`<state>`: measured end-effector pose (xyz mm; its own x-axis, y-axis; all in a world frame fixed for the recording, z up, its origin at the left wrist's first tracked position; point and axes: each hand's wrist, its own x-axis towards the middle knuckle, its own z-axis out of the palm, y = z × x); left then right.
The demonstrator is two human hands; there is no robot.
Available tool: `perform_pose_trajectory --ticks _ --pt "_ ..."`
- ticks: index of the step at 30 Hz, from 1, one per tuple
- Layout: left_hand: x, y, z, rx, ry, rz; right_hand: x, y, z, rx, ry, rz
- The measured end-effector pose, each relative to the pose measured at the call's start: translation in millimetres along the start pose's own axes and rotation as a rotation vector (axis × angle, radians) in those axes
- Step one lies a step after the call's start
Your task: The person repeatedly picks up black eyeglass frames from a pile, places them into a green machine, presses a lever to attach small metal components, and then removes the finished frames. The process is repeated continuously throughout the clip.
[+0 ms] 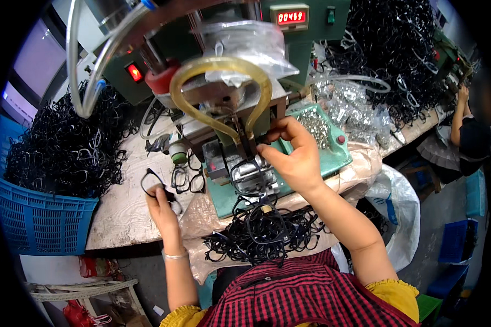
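My left hand (161, 206) is closed on a dark eyeglass frame (149, 172), above the wooden bench left of the press. My right hand (295, 159) reaches to the middle of the green press machine (323, 41). Its thumb and fingers are pinched together beside the metal head under a yellowish looped tube (262, 82). Whatever sits between those fingertips is too small or hidden to make out. Just below them, another dark frame (235, 175) lies at the metal fixture. A pile of dark eyeglass frames (256, 234) rests in front of me on brown sheeting.
A green tray (341, 157) holds many tiny metal parts, with clear plastic bags (360, 111) behind it. A blue basket (43, 218) heaped with frames stands at the left. Loose frames (188, 179) lie on the bench (117, 218). Another person's arm (457, 117) shows far right.
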<state>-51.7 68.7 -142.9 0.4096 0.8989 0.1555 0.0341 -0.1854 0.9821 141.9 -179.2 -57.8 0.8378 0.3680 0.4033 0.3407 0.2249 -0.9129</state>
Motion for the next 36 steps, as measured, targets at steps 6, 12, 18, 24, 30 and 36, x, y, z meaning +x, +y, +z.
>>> perform_pose_trajectory --ticks 6,12,18,24,30,36 --pt "-30.1 63.5 27.5 -0.379 -0.136 0.094 -8.2 -1.9 5.3 0.060 0.012 0.088" --pt "-15.8 159.9 75.1 -0.428 -0.466 0.867 -12.6 -10.8 22.7 0.444 -0.010 0.246" --pt "-24.2 151.2 66.4 -0.314 -0.468 0.958 -14.6 -24.6 25.0 0.449 0.012 0.324" --pt "-31.8 162.1 59.8 -0.251 -0.656 1.113 -31.2 -57.8 5.8 0.538 -0.136 0.331" --pt "-13.1 151.0 64.0 -0.469 -0.492 0.821 -8.7 -63.1 -14.0 0.829 -0.220 0.607" --pt "-62.4 138.1 83.7 0.223 -0.733 1.252 6.3 -10.0 -39.3 0.122 -0.152 0.171"
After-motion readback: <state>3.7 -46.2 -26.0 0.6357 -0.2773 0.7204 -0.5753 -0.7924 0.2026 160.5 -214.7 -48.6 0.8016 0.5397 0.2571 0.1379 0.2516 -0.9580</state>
